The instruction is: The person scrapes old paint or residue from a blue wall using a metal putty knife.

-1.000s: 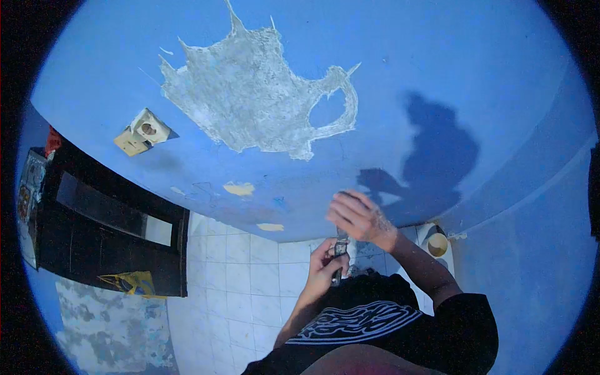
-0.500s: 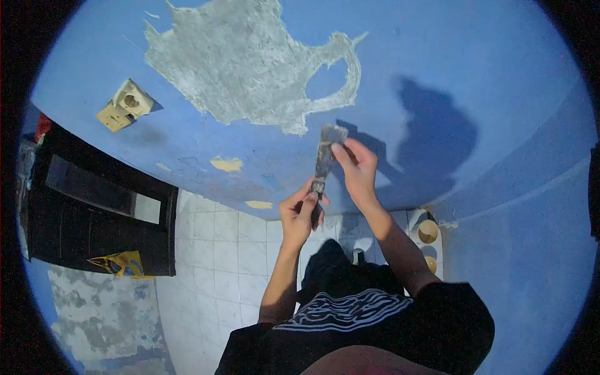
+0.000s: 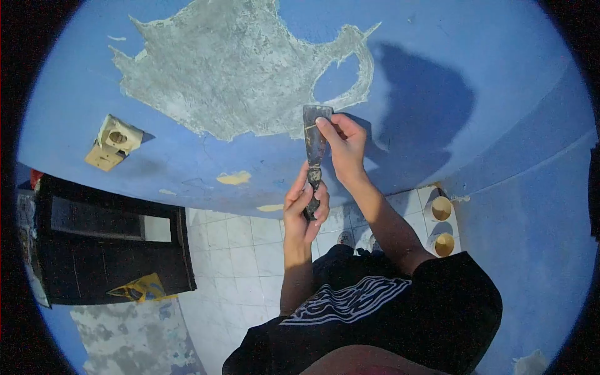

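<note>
A putty knife [image 3: 314, 147] with a dark, stained blade points up in front of the blue wall [image 3: 400, 31]. Its dark handle lies in my left hand [image 3: 301, 209], whose fingers are wrapped round it. My right hand [image 3: 347, 147] pinches the blade's right side, thumb on the face and fingers behind. Just beyond the blade tip, overlapping it in this view, is the lower edge of a large rough grey patch [image 3: 219, 69] on the wall. A loop of the same grey surrounds a spot of blue paint.
A cream wall socket [image 3: 117, 139] sticks out at left. Below it is a dark cabinet [image 3: 119, 240] with a yellow plastic bag [image 3: 145, 289]. Two round tubs [image 3: 442, 209] stand on the white tiled floor [image 3: 240, 250] at right. Paint is chipped low on the wall.
The putty knife has turned so its blade faces me more squarely, and both hands sit slightly higher and further left in view. The left fingers are wrapped further round the handle.
</note>
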### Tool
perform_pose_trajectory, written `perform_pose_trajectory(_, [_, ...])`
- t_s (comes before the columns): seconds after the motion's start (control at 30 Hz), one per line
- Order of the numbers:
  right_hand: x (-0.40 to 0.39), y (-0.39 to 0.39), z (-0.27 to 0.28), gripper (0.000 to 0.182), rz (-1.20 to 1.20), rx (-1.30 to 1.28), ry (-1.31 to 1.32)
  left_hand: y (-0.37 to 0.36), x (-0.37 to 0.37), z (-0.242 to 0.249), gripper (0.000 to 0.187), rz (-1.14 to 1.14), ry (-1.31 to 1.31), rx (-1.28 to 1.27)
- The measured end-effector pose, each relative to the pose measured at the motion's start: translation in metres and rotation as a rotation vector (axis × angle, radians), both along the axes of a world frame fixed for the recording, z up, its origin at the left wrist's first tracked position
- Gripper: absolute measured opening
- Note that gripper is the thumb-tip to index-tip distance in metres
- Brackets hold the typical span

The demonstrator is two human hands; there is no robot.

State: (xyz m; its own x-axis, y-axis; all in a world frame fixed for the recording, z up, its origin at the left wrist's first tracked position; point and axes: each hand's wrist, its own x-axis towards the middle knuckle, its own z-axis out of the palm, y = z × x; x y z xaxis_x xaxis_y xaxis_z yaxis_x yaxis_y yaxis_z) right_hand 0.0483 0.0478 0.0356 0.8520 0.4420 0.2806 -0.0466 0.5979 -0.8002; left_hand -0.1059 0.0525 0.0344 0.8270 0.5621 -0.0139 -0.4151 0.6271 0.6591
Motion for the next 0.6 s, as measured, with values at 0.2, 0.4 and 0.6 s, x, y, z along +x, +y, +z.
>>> perform_pose_trajectory(0.2, [0.002, -0.001, 0.002, 0.022, 0.042, -0.054, 0.088, 0.021, -0.004, 0.019, 0.054, -0.019, 0.178, 0.097])
perform_pose_trajectory(0.4, [0.012, -0.002, 0.004, 0.028, 0.077, -0.185, 0.02, 0.021, -0.002, 0.027, 0.052, 0.029, 0.324, 0.183])
perform_pose_trajectory(0.6, [0.013, -0.01, 0.017, 0.031, 0.038, -0.185, 0.041, 0.005, 0.006, 0.011, 0.051, 0.019, 0.267, -0.042])
